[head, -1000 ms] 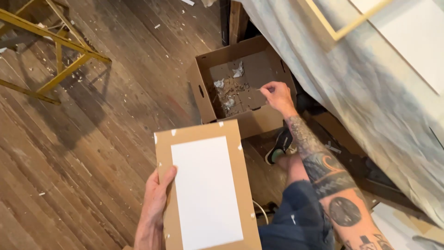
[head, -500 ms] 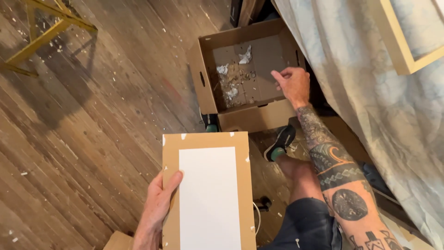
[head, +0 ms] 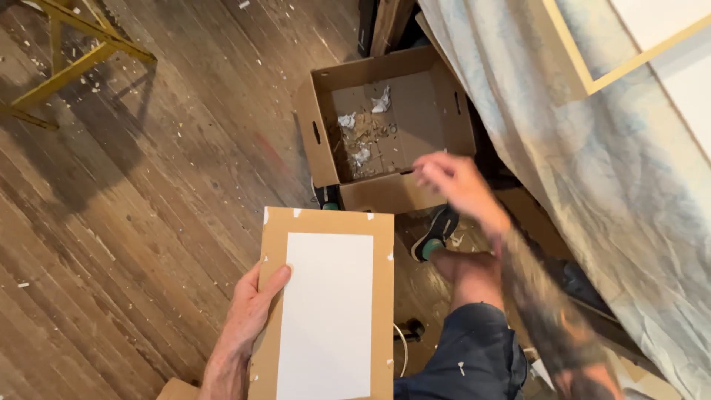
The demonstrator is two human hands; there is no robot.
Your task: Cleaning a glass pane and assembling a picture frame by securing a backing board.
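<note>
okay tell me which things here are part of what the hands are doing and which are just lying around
In use:
- brown board with white panel, held at its edge by the left hand
- open cardboard box with scraps inside, right hand blurred above its near wall

Lying about:
- yellow frame on the floor
- draped cloth

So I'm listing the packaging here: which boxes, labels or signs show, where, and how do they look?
Cardboard box: on the floor ahead, open, brown, with white scraps inside.
Brown board: held by the left hand, rectangular, with a blank white panel.
No signs or screens show.
</note>
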